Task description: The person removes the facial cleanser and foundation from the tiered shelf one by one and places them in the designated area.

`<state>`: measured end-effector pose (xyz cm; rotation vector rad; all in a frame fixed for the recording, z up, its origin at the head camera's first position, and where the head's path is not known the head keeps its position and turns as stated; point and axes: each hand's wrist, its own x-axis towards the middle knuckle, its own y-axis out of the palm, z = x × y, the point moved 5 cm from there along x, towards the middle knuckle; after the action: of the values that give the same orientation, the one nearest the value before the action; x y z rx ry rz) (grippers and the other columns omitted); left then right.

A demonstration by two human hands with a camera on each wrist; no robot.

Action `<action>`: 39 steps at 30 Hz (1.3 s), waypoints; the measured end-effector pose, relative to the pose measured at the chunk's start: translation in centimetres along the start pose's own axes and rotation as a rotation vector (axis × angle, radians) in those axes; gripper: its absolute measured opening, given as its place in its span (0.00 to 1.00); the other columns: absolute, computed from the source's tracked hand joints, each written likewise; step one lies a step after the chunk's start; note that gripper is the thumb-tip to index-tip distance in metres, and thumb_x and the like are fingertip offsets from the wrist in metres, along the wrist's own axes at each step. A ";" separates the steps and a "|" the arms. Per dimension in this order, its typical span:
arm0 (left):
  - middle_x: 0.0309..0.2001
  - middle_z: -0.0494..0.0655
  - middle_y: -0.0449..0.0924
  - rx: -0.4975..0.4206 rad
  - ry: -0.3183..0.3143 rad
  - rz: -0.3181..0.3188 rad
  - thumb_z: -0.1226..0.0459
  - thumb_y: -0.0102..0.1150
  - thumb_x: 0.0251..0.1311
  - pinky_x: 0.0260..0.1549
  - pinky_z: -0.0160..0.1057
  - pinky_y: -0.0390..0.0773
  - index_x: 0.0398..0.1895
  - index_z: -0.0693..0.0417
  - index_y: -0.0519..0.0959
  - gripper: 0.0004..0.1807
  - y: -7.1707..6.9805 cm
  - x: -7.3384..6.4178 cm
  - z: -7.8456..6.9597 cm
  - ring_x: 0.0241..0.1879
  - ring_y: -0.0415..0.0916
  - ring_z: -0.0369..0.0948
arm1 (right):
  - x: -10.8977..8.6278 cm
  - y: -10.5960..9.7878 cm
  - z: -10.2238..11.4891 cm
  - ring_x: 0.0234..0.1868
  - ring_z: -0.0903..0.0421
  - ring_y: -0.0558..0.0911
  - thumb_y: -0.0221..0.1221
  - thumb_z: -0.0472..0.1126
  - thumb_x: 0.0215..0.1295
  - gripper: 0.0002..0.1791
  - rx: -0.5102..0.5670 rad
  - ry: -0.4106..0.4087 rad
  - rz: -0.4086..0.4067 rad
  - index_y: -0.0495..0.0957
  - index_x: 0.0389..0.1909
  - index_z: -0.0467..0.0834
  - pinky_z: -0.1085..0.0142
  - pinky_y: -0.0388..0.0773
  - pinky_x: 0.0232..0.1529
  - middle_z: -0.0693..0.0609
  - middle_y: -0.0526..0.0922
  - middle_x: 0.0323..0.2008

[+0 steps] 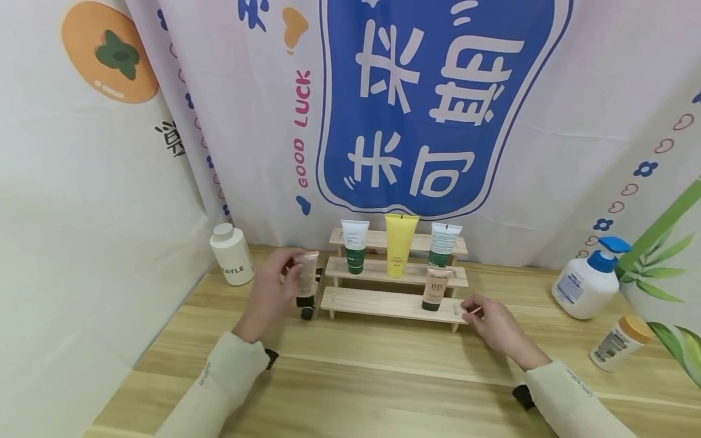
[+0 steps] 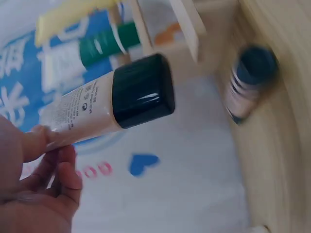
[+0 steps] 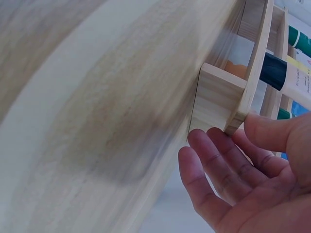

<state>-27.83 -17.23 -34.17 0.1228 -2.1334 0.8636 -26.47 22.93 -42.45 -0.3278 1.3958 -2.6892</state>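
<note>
- The left hand (image 1: 272,293) pinches the top end of a clear and black tube (image 1: 307,275). Its fingers are narrow around it.
- This tube is up off the counter (image 1: 356,377), with its black cap down, just beside the left end of the wooden stand (image 1: 369,303).
- The right hand (image 1: 495,325) is at the other end of the stand. Its thumb and fingers look narrow on the end of the bottom shelf.
- A small BB tube (image 1: 436,287) stands near the right end of the bottom shelf. A green and white tube (image 1: 355,246) and a yellow tube (image 1: 401,246) stand on the middle shelf.
- A blurry bottle with a dark cap (image 2: 250,82) is on the counter near the stand. I can't tell if it stands or lies.
- I think the step in hand is moving the held tube by the stand, while the right hand steadies it.
- Setting it on the bottom shelf would call for a flat cap, a slow push down and a soft let-go.
</note>
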 end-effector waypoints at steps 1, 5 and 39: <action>0.33 0.48 0.76 0.021 -0.031 0.012 0.74 0.59 0.59 0.27 0.37 0.75 0.49 0.61 0.76 0.14 -0.1 0.0 0.9 0.29 0.71 0.39 | 0.0 0.0 -0.1 0.36 0.52 0.79 0.60 0.30 0.61 0.09 -0.002 0.001 -0.001 0.77 0.42 0.35 0.59 0.77 0.34 0.47 0.81 0.36; 0.33 0.49 0.76 0.057 -0.203 0.118 0.73 0.56 0.62 0.24 0.39 0.74 0.51 0.59 0.75 0.14 0.1 0.1 4.7 0.28 0.71 0.41 | 0.0 0.0 -0.2 0.36 0.52 0.79 0.60 0.30 0.61 0.09 -0.003 0.005 0.003 0.77 0.43 0.35 0.60 0.77 0.34 0.47 0.81 0.36; 0.52 0.59 0.75 0.111 -0.706 0.494 0.65 0.45 0.70 0.40 0.47 0.74 0.56 0.60 0.74 0.15 6.2 -1.1 15.5 0.44 0.73 0.49 | 0.3 0.2 -0.7 0.35 0.53 0.79 0.61 0.31 0.61 0.08 0.004 0.000 -0.011 0.78 0.41 0.36 0.58 0.77 0.35 0.49 0.81 0.36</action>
<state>-39.51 -22.31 -45.06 -0.0609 -2.8354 1.3763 -26.94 23.33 -42.94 -0.3364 1.3924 -2.6999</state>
